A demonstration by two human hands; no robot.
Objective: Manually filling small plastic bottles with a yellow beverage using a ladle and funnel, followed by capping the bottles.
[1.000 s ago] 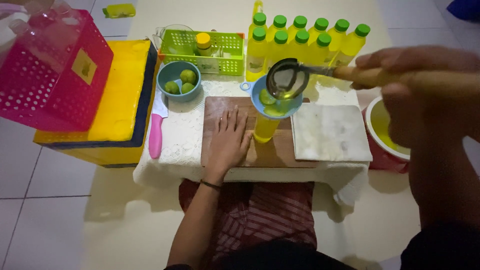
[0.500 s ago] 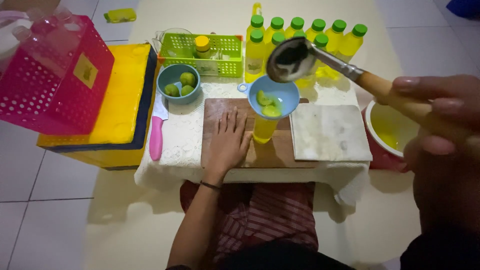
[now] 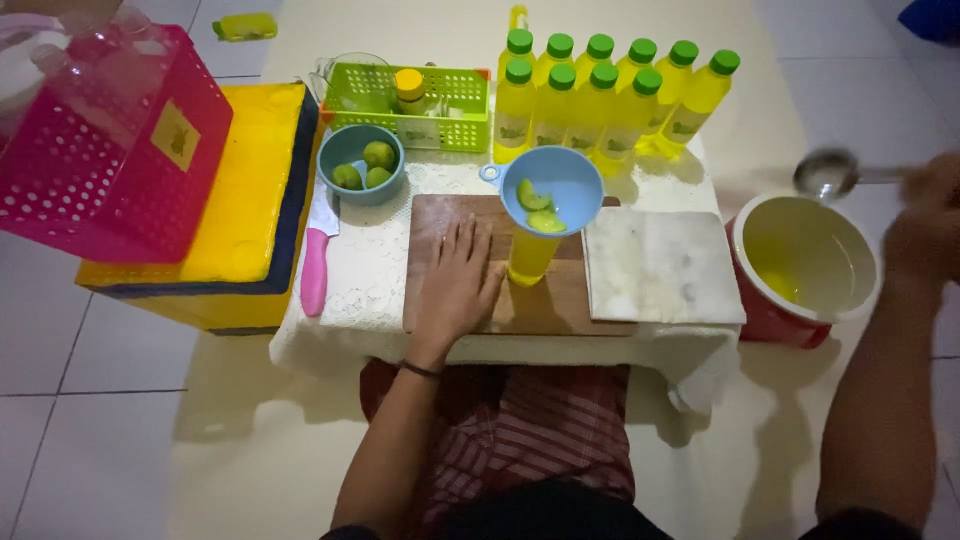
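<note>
We sit at a low table (image 3: 380,300) with a white lacy cloth on it. Our left hand (image 3: 455,285) lies flat and open on the brown cutting board (image 3: 545,310), fingers spread, holding nothing. It is just beside a yellow bottle (image 3: 530,258) that stands upright on the board. A blue funnel (image 3: 550,190) sits in the top of the bottle, and green lime slices (image 3: 538,208) lie inside the funnel.

Our right hand (image 3: 925,225) is out to the right, closed around the handle of a metal ladle (image 3: 828,175). The hand is blurry, but the grip looks tight. The ladle cup is above the floor, near the far rim of a big pot (image 3: 765,300). The pot is red outside and pale inside, with a little yellow juice (image 3: 785,285) at the bottom. It stands on the floor just beside the table.

A white folded cloth (image 3: 660,265) lies on the table between the board and the pot. Behind the board stand two rows of full yellow bottles with green caps (image 3: 610,100). A green basket (image 3: 445,110) is to their left. A small blue bowl (image 3: 350,150) holds three whole limes (image 3: 378,155). A knife with a pink handle (image 3: 315,270) lies at the table's left edge. A pink basket (image 3: 110,160) rests on a yellow box (image 3: 245,220).
</note>
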